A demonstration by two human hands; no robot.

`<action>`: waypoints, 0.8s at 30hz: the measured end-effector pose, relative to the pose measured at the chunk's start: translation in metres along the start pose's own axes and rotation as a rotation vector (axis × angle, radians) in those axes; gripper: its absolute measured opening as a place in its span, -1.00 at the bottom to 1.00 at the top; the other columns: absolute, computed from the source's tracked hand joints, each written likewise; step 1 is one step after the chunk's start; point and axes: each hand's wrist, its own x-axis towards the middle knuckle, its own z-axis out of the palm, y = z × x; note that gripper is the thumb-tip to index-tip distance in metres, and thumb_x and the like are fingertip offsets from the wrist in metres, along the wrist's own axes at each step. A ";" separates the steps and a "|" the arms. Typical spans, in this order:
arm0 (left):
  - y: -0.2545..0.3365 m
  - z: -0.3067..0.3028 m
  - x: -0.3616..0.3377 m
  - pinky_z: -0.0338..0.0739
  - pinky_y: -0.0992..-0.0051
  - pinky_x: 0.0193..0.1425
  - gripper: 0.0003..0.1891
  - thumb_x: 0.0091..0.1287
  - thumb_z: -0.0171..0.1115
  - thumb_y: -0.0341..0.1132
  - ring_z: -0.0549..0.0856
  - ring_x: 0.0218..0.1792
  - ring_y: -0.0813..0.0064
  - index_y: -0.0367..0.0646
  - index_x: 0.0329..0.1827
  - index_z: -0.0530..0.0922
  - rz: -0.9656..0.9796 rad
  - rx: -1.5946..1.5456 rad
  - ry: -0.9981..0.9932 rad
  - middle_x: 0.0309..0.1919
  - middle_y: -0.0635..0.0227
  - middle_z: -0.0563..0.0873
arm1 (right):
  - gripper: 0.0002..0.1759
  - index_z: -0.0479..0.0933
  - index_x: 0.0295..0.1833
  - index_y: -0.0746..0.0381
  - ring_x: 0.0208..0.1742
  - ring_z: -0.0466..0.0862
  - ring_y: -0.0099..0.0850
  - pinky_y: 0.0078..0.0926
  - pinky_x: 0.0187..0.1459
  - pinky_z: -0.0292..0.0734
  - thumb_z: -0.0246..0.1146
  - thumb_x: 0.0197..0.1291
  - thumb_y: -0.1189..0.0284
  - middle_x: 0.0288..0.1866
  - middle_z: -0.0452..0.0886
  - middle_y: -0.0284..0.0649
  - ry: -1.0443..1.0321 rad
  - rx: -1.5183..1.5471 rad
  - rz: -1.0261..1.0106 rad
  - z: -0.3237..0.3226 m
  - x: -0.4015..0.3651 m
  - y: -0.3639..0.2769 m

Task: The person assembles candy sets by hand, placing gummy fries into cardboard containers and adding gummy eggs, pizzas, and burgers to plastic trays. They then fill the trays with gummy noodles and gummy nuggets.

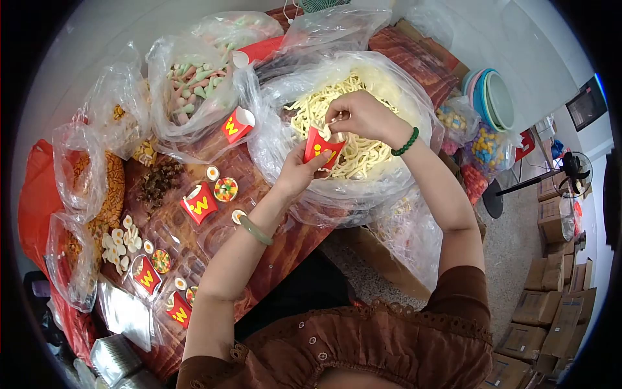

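Note:
My left hand [298, 171] grips a small red fries box [319, 146] with a yellow logo, holding it tilted over a large clear plastic bag [408, 84]. Inside that bag lies a heap of long pale yellow strips [363, 162], like soft fries. At the box's mouth, my right hand [363, 114] has its fingers pinched on a few of these strips; their lower ends are hidden by the box. Left of the bag, another red fries box [238, 124] lies on the table. A further red box [199, 202] sits in a clear tray beside a round, colourful pizza-like piece [225, 189].
Bags of pink-green pieces [194, 87] and orange pieces [111, 188] stand at the back and left. Egg-like white pieces [120, 245] and dark brown pieces [160, 183] lie on the table. Stacked basins [499, 100], a fan [573, 174] and cardboard boxes [538, 308] are at right.

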 end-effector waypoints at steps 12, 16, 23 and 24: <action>-0.004 -0.006 0.006 0.64 0.51 -0.15 -0.66 0.33 0.24 -0.38 0.65 -0.14 0.52 -0.22 0.13 0.43 -0.002 0.006 0.002 -0.10 0.32 0.64 | -0.81 0.56 -0.16 0.33 -0.34 0.67 -0.41 -0.51 -0.23 0.57 0.26 0.07 0.54 -0.29 0.67 -0.18 -0.092 0.031 0.046 0.001 -0.004 -0.018; -0.007 -0.006 0.004 0.64 0.49 -0.14 -0.66 0.33 0.23 -0.38 0.65 -0.13 0.51 -0.22 0.13 0.43 0.018 0.000 -0.003 -0.08 0.31 0.63 | -0.83 0.58 -0.21 0.31 -0.33 0.66 -0.33 -0.43 -0.27 0.55 0.27 0.03 0.54 -0.27 0.66 -0.15 -0.096 0.100 0.079 0.002 -0.006 -0.016; -0.007 0.000 0.006 0.66 0.46 -0.13 -0.68 0.34 0.21 -0.38 0.66 -0.10 0.48 -0.22 0.12 0.43 0.012 -0.056 -0.029 -0.07 0.29 0.62 | -0.80 0.60 -0.15 0.30 -0.48 0.63 -0.32 -0.40 -0.36 0.53 0.19 0.13 0.49 -0.29 0.66 -0.14 -0.116 -0.133 0.094 0.014 -0.003 -0.014; -0.009 -0.001 0.005 0.66 0.46 -0.13 -0.68 0.34 0.21 -0.38 0.66 -0.10 0.48 -0.22 0.12 0.43 0.011 -0.054 -0.031 -0.07 0.29 0.62 | -0.80 0.60 -0.15 0.30 -0.48 0.63 -0.32 -0.40 -0.36 0.53 0.19 0.13 0.49 -0.29 0.66 -0.14 -0.114 -0.133 0.097 0.010 -0.005 -0.013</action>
